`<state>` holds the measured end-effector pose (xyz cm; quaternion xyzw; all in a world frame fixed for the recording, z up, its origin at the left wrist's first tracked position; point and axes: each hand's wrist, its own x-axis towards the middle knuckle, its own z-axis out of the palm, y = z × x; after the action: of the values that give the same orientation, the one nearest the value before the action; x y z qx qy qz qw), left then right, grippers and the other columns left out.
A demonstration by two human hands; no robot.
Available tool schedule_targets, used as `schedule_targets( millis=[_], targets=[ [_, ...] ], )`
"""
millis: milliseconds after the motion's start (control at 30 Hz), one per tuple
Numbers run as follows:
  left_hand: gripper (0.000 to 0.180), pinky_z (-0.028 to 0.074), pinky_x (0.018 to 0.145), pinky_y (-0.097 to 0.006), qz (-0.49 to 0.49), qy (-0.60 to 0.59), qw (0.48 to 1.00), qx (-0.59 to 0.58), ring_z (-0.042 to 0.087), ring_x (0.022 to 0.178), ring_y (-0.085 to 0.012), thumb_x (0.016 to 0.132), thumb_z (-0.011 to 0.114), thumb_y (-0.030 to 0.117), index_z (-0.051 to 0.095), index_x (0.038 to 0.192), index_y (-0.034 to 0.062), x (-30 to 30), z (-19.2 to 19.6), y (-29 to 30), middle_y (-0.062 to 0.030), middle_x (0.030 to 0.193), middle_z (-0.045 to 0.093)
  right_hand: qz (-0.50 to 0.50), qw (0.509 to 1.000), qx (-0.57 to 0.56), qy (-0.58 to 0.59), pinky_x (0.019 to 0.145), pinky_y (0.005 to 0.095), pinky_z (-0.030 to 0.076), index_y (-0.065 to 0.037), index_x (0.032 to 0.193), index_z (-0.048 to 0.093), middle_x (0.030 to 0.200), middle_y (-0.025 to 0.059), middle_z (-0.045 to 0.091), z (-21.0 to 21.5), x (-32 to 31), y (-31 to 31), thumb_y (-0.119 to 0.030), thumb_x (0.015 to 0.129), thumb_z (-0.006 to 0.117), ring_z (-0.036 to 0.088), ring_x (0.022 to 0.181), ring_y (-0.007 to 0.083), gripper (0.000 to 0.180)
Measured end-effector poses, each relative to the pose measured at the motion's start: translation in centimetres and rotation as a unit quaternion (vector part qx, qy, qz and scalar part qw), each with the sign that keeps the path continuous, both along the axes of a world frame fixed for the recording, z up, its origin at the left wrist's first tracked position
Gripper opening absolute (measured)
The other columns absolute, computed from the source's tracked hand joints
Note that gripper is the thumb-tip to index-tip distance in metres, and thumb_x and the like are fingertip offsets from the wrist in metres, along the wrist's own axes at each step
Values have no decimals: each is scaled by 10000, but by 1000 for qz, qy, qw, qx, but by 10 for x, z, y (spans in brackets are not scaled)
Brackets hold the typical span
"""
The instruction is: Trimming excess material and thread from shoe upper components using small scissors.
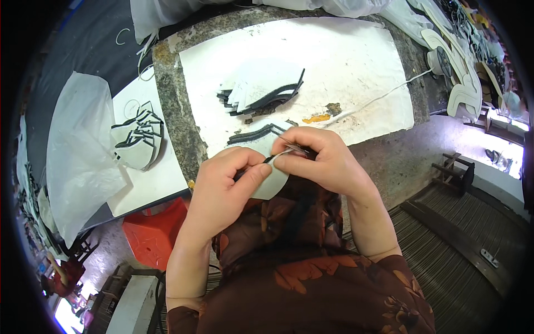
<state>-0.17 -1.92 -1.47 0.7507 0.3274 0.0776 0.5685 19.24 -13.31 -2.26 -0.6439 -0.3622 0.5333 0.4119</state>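
My left hand (231, 178) and my right hand (317, 158) meet at the near edge of a stone worktable (169, 106). Together they pinch a flat white piece with a black edge strip (273, 178). The left thumb and fingers hold its near side. The right fingertips grip the thin black strip at the top of the piece. Just beyond my hands lies another white piece with black trim (253, 136) on a white paper sheet (345, 61). A fanned pile of the same pieces (261, 94) lies farther back on the sheet.
A second stack of white and black pieces (139, 139) rests on a white board (142, 183) at the left, beside a white plastic bag (78, 150). A red stool (156, 231) stands below it. A white cord (384, 97) crosses the sheet. White cut-out shapes (459, 72) lie at the right.
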Motion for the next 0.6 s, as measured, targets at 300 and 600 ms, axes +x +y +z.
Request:
schedule_targets(
  millis=[300, 600],
  targets=[
    [198, 399, 657, -197, 88, 10, 957, -276, 500, 750, -9, 994, 723, 107, 746, 1135, -30, -13, 0, 14, 84, 828, 628, 128, 931, 158, -303, 807, 341, 570, -127, 1168, 739, 1211, 106, 691, 16, 17, -5, -48, 881, 722, 701, 932, 277, 298],
    [207, 381, 677, -182, 110, -20, 941, -318, 482, 781, 4, 1012, 713, 104, 743, 1179, -14, -13, -5, 8, 94, 876, 621, 103, 910, 159, -370, 710, 354, 569, -95, 1117, 759, 941, 83, 711, 11, 11, -2, -119, 859, 769, 704, 841, 273, 259]
  ],
)
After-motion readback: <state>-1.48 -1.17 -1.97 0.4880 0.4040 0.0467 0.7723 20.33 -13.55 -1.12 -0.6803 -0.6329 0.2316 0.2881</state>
